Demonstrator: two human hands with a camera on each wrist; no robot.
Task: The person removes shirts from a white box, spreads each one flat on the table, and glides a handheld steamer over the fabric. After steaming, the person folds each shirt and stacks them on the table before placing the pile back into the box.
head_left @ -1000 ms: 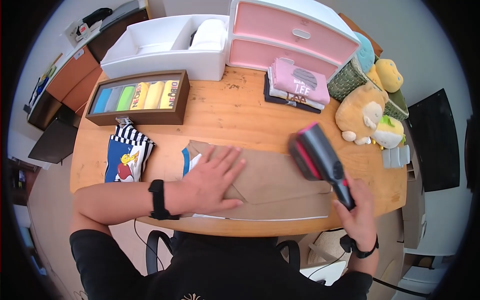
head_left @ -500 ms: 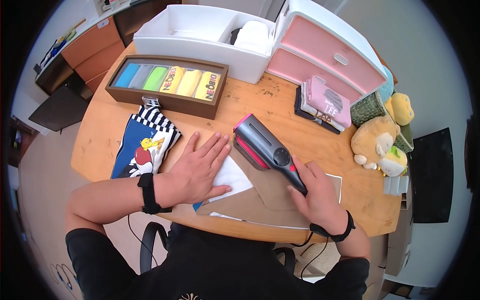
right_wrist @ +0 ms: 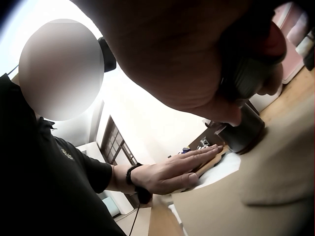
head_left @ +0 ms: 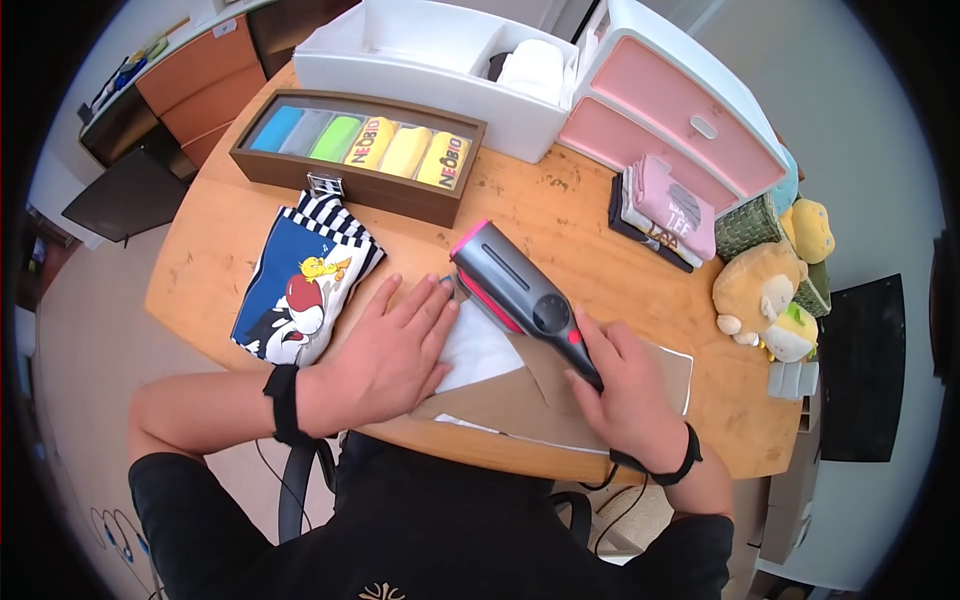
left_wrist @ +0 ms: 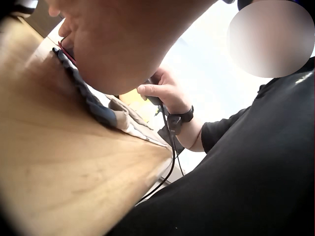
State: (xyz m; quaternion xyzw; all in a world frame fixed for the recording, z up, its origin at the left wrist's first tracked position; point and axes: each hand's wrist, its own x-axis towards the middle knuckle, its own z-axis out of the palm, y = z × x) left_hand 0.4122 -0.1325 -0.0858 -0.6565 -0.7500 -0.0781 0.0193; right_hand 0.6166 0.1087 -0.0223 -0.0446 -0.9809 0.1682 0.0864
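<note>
A tan garment (head_left: 520, 405) lies spread at the table's front, a white area (head_left: 478, 350) showing at its left end. My left hand (head_left: 385, 350) rests flat at that end, fingers straight and close together, beside the white area. In my right hand (head_left: 632, 400) is a dark grey and pink handheld garment steamer (head_left: 515, 285), gripped by its handle. The steamer's head sits over the garment's upper left part, close to my left fingertips. In the right wrist view, the steamer's head (right_wrist: 241, 132) is low at the cloth, near the white area.
Left of my hand lies a folded blue and striped cartoon garment (head_left: 300, 290). Behind it stands a brown box (head_left: 400, 195) of rolled colourful cloths. A white bin (head_left: 430, 90), pink drawers (head_left: 650, 140), folded shirts (head_left: 670, 210) and plush toys (head_left: 755, 290) line the back and right.
The steamer has moved from the garment's right end to its left end, beside my left hand. A white area now shows at the garment's left end. The head view has turned.
</note>
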